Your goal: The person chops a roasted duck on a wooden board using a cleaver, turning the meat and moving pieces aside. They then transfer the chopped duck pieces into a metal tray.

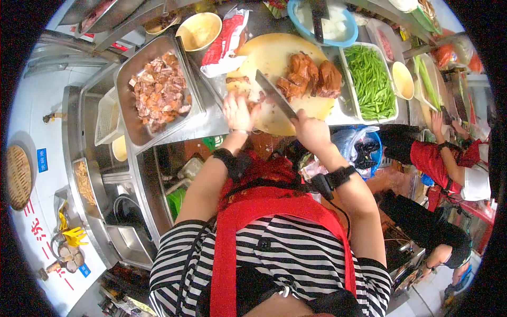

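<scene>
A round yellow chopping board (264, 47) lies on the steel counter. My right hand (311, 129) is closed round the handle of a kitchen knife (278, 98), its blade slanting up and left across the board. At the board's lower left edge is my left hand (238, 111), slightly blurred, fingers stretched out beside small bits of meat (253, 94). Large pieces of brown cooked meat (300, 74) rest right of the blade, with another chunk (328, 80) beside them. Chopped meat (160, 90) fills much of a metal tray (128, 124) to the left.
Green cut vegetables (368, 79) sit in a white tray right of the board. Behind are a blue basin (348, 37), a yellow bowl (198, 31) and a red-and-white bag (227, 45). Co-workers (449, 164) stand at the right. A bagged bin (369, 150) is below the counter.
</scene>
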A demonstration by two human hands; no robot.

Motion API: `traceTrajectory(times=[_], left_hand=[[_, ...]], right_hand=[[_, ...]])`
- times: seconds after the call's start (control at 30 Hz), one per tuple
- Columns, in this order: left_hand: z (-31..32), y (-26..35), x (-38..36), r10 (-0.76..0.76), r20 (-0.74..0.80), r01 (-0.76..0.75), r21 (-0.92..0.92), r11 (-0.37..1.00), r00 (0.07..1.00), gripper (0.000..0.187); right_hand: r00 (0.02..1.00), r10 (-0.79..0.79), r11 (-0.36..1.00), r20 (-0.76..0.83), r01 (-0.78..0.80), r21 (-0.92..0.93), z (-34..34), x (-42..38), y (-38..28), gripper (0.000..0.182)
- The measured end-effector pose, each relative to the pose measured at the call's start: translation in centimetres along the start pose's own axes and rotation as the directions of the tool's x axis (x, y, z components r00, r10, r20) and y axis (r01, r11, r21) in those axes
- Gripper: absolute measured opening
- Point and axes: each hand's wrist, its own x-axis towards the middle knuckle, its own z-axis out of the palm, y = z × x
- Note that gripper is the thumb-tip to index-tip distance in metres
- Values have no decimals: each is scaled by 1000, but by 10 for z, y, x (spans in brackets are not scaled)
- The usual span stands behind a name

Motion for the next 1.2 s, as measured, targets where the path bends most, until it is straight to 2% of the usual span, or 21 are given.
traceTrajectory(times=[0.03, 0.07, 0.17, 0.23, 0.27, 0.33, 0.37, 0.4, 0.47, 0.5, 0.53, 0.63, 0.73, 0.8, 0.93, 0.97, 1.0, 1.03, 1.07, 1.13, 1.2], left_hand=[[-5, -5, 15, 65, -47, -70, -110, 991, 997, 64], [-6, -5, 27, 75, -112, -82, -60, 995, 991, 67], [3, -15, 51, 50, -100, -62, -124, 990, 994, 67], [7, -13, 59, 230, 153, -214, -115, 970, 961, 64], [9, -8, 60, 236, 156, -218, -120, 969, 959, 64], [17, 8, 60, 466, 215, -364, -384, 848, 859, 61], [31, 17, 49, 492, 72, -426, -404, 810, 867, 59], [35, 30, 43, 499, 77, -430, -406, 807, 863, 59], [39, 53, 28, 378, 10, -330, -468, 820, 926, 53], [38, 62, 22, 303, -39, -287, -448, 846, 952, 50], [40, 68, 20, 311, -38, -295, -445, 846, 950, 50], [30, 78, 12, 95, 83, -23, -621, 783, 992, 40], [30, 79, 10, -1, -69, -49, -721, 691, 998, 32], [34, 73, 11, -53, -141, -70, -745, 664, 989, 28], [-45, 67, 44, -172, -179, -48, -815, 578, 969, 25], [-68, 56, 59, -102, -364, -180, -663, 727, 926, 23], [-84, 43, 75, 2, -517, -286, -470, 835, 856, 22], [-92, 32, 89, -122, -555, -300, -607, 736, 823, 21], [-98, 20, 105, -248, -563, -326, -724, 608, 788, 21], [-102, -41, 130, -296, -462, -75, -631, 772, 836, 24], [-116, -67, 134, -323, -570, 99, -388, 916, 755, 27]], right_hand=[[998, 67, 997, 15, -67, 47, -10, -8, 3, 22], [991, 133, 986, 36, -135, 93, -18, -19, 6, 21], [965, 259, 905, -43, -227, 360, -27, -59, 29, 24], [949, 308, 778, -61, -215, 591, -21, -82, 46, 21], [947, 316, 776, -60, -222, 591, -15, -90, 51, 21], [831, 440, 385, 341, -517, 765, 6, -100, 59, 21], [812, 439, 280, 385, -531, 800, 22, -102, 60, 23], [918, 389, 638, 77, -329, 696, 58, -105, 71, 24], [844, 439, 316, 308, -466, 827, 50, -92, 45, 27], [862, 410, 409, 297, -465, 785, 32, -83, 32, 29], [861, 405, 394, 308, -468, 791, 51, -82, 31, 29], [893, 326, 252, 311, -399, 881, 58, -75, 18, 24], [894, 249, 330, 372, -439, 836, 42, -67, 4, 27], [867, 210, 168, 451, -487, 857, 26, -64, -9, 25], [930, 156, 319, 333, -367, 874, -18, -41, -42, 23], [934, 141, 324, 327, -356, 877, -25, -31, -51, 23], [993, 87, 529, 85, -119, 840, -30, -18, -61, 24], [989, -13, 693, -146, 114, 712, -35, -7, -69, 25], [988, -10, 698, -151, 116, 707, -40, 4, -76, 25], [985, -16, 755, -169, 123, 644, -47, 20, -84, 27], [976, -6, 800, -216, 134, 585, -41, 18, -70, 26]])
